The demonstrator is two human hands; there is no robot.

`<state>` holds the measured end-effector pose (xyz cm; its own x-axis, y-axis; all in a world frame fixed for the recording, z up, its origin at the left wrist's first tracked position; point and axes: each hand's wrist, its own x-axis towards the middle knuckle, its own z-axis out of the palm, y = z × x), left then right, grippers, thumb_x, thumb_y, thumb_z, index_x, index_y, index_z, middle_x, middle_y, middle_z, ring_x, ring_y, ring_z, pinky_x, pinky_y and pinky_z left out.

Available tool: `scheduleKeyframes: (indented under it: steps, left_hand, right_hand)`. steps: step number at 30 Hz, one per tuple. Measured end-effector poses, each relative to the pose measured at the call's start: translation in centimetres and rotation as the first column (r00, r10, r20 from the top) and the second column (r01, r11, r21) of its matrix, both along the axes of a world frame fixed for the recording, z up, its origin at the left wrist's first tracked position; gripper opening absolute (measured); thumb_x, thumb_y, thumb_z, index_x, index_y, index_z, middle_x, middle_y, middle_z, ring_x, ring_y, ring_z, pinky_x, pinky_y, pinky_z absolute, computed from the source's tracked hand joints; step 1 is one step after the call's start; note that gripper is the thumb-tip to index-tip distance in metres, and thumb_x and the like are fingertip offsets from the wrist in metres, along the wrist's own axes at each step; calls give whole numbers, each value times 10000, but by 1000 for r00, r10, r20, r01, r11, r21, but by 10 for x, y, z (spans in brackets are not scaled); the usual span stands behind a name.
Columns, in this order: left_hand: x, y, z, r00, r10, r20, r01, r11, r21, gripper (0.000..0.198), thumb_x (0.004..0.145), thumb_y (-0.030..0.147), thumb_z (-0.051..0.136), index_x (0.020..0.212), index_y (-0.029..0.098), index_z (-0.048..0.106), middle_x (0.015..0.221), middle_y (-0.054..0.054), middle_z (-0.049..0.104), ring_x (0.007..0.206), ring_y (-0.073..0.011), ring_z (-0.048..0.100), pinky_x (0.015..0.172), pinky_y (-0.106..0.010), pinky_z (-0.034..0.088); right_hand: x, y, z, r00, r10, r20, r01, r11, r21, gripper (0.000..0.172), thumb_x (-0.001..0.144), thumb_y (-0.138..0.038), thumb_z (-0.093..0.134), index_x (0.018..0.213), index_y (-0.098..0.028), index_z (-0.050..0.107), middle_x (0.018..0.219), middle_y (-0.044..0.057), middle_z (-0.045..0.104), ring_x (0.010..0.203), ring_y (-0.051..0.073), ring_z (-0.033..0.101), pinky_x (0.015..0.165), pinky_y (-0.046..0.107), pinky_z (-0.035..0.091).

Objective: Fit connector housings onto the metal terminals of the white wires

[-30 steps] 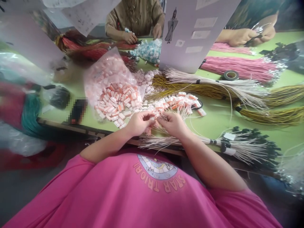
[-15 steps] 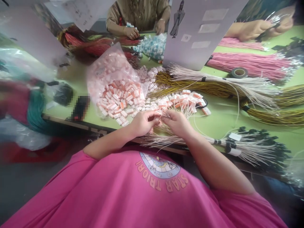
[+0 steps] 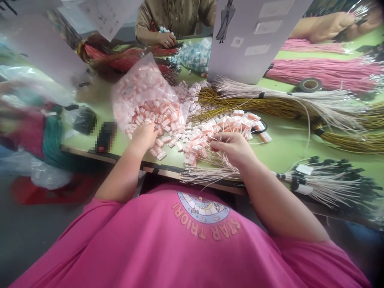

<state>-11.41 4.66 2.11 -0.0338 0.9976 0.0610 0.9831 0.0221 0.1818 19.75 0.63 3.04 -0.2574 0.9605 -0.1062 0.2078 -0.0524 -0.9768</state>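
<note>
My left hand point(image 3: 145, 136) rests at the near edge of a heap of orange and white connectors point(image 3: 165, 116), which spills from a clear plastic bag point(image 3: 141, 80). Its fingertips are partly hidden, so what they hold cannot be made out. My right hand point(image 3: 232, 147) is pinched on thin white wires, over the near side of a pile of connectors fitted with wires point(image 3: 237, 122). Below it, the loose wire ends point(image 3: 207, 175) of a white bundle lie along the table's near edge; the bundle's other end has black connectors point(image 3: 345, 184).
Yellow-black wires point(image 3: 258, 105) and white wires point(image 3: 300, 98) lie behind to the right, near a tape roll point(image 3: 310, 85) and pink wires point(image 3: 324, 74). An upright panel point(image 3: 249, 44) stands behind. Other people's hands work across the table. A black pouch point(image 3: 82, 120) lies left.
My left hand has left my right hand and moved left to the connector heap. My right hand has shifted slightly right. The view has shifted a little.
</note>
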Motion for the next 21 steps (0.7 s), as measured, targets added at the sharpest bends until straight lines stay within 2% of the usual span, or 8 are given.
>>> scheduleKeyframes:
  steps: [6,10,12,14,16,18,19,21]
  left_hand:
    - [4,-1,-17,975,-132,177,118,989,88,53,737,155,604,689,165,585,693,-45,505,762,-196,496,766,-344,394]
    - [9,-8,-2,965,-122,231,96,988,119,69,758,202,604,811,158,615,856,-82,576,854,-217,523,818,-375,417]
    - [20,-19,12,906,-120,405,80,990,114,159,749,242,643,883,168,599,944,-73,594,863,-200,547,793,-349,450]
    - [38,-33,23,731,-139,668,139,989,54,218,731,247,676,900,177,557,946,-48,605,816,-160,573,722,-297,483]
    - [60,-46,27,458,-113,882,275,961,-20,299,701,234,710,920,181,512,860,-17,603,723,-124,588,634,-261,498]
    - [81,-55,23,233,-24,972,388,919,-70,423,662,247,753,992,195,493,727,32,565,606,-103,582,557,-248,501]
    - [89,-57,19,157,25,987,422,902,-90,454,652,270,767,1008,198,495,679,47,547,559,-99,574,526,-245,496]
    - [100,-59,10,67,109,992,459,879,-128,448,642,327,782,979,190,521,649,46,550,521,-97,570,490,-240,483]
  right_hand:
    - [-5,-4,1,999,9,48,-10,1000,23,155,709,-298,638,649,-158,614,566,-6,564,539,100,481,548,280,366]
    - [-8,-8,4,996,-21,86,12,994,106,139,723,-303,628,696,-167,624,548,-29,496,524,83,413,518,266,322]
    - [-10,-10,5,993,-42,106,24,987,160,153,732,-321,625,724,-170,648,559,-30,486,530,81,393,521,267,312]
    - [-11,-11,5,992,-39,121,18,984,177,171,734,-336,620,744,-171,665,565,-28,484,529,81,377,519,268,303]
    - [-11,-12,4,991,-19,129,-4,985,173,179,734,-337,611,737,-167,666,563,-29,476,523,79,363,512,267,293]
    - [-11,-13,4,989,-5,148,-23,982,186,177,734,-323,597,696,-159,651,548,-31,456,519,80,352,505,267,279]
    - [-11,-13,4,986,-6,165,-27,980,199,173,732,-310,588,669,-156,638,541,-31,447,518,80,351,503,267,274]
    - [-12,-14,5,976,-25,214,-25,974,226,170,724,-281,571,613,-156,601,519,-35,423,516,81,348,499,265,269]
